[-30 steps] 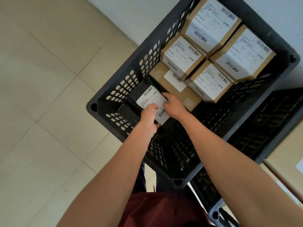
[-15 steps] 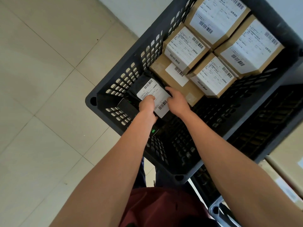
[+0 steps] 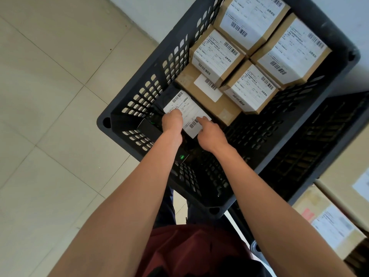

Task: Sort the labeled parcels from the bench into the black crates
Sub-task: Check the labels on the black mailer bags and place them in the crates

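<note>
Both hands have slid a little farther into the crate since a moment ago, and the black parcel [image 3: 169, 100] lies a bit deeper by the crate's left wall. It is a soft black bag with a white label [image 3: 187, 112] on top, and it rests low in the black crate [image 3: 139, 92], just beside a flat brown box [image 3: 209, 100]. The left hand [image 3: 172, 121] sits on the near left part of the label with its fingers curled down over the parcel, so it looks like it grips it, though the fingertips are hidden. The right hand [image 3: 209, 134] rests on the near right part of the label, close to a barcode, with one finger stretched out flat on the paper and the others bent a little. Four more brown boxes with big white labels stand packed together at the far end of the crate: a small one [image 3: 217, 54], one behind it [image 3: 251, 21], a big one on the right [image 3: 289, 50] and another nearer one [image 3: 251, 88]. A dark thing with a tiny green light [image 3: 181, 156] lies under the left wrist; I cannot tell what it is. A second black crate [image 3: 319, 140] stands to the right. Past it are more brown parcels with labels [image 3: 329, 222]. The floor [image 3: 50, 116] has pale tiles.
</note>
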`<state>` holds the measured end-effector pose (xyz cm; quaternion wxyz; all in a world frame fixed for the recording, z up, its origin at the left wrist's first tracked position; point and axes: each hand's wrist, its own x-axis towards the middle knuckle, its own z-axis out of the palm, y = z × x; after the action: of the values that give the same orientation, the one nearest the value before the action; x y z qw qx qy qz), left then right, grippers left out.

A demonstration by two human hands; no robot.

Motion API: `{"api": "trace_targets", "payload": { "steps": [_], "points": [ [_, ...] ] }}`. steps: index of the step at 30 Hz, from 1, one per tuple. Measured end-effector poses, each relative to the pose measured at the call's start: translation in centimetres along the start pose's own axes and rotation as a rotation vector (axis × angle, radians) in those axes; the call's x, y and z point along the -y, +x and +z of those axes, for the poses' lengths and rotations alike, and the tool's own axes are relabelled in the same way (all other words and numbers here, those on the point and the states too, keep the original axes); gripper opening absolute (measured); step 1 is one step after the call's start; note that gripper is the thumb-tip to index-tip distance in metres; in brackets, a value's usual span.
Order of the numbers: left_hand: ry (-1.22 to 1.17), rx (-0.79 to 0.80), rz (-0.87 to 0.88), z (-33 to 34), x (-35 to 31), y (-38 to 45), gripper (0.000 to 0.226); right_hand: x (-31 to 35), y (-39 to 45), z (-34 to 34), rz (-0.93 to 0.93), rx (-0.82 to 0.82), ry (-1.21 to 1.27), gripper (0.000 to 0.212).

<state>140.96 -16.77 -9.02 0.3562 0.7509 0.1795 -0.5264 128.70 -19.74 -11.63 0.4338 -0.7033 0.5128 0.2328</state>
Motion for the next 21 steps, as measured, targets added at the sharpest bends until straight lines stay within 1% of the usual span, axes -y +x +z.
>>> {"api": "trace_targets", "payload": {
  "steps": [2,4,6,7,8,10,12,14,16,19,21],
  "points": [
    [0.190,-0.022,0.227,0.1,0.4,0.8,0.033,0.1,-0.3,0.1,0.007,0.085,-0.137,0.073],
    [0.548,0.002,0.397,-0.2,0.1,1.6,0.050,0.0,-0.4,0.5,0.022,0.165,-0.222,0.076],
    [1.029,0.050,0.476,-0.7,-0.7,1.8,0.058,-0.1,-0.3,1.0,0.040,0.229,-0.285,0.077],
    [1.247,0.057,0.514,-1.0,-1.0,2.4,0.058,-0.1,-0.2,1.3,0.047,0.252,-0.315,0.077],
    [1.414,0.066,0.544,-1.4,-1.4,2.9,0.056,-0.1,-0.1,1.6,0.053,0.270,-0.343,0.078],
    [1.622,0.107,0.527,-1.9,-1.5,4.0,0.054,-0.1,0.1,2.0,0.064,0.294,-0.374,0.084],
    [1.719,0.164,0.465,-2.0,-1.2,4.7,0.062,-0.2,0.4,2.2,0.076,0.308,-0.381,0.090],
    [1.765,0.186,0.433,-1.8,-1.0,5.0,0.071,-0.3,0.7,2.3,0.080,0.315,-0.380,0.090],
    [1.785,0.201,0.423,-1.8,-1.1,5.1,0.075,-0.4,0.9,2.5,0.084,0.321,-0.377,0.088],
    [1.797,0.211,0.407,-1.9,-1.5,5.5,0.074,-0.4,0.7,2.3,0.076,0.314,-0.372,0.088],
    [1.785,0.199,0.452,-2.0,-2.1,5.4,0.067,-0.3,0.4,1.9,0.059,0.273,-0.347,0.080]
  ]
}}
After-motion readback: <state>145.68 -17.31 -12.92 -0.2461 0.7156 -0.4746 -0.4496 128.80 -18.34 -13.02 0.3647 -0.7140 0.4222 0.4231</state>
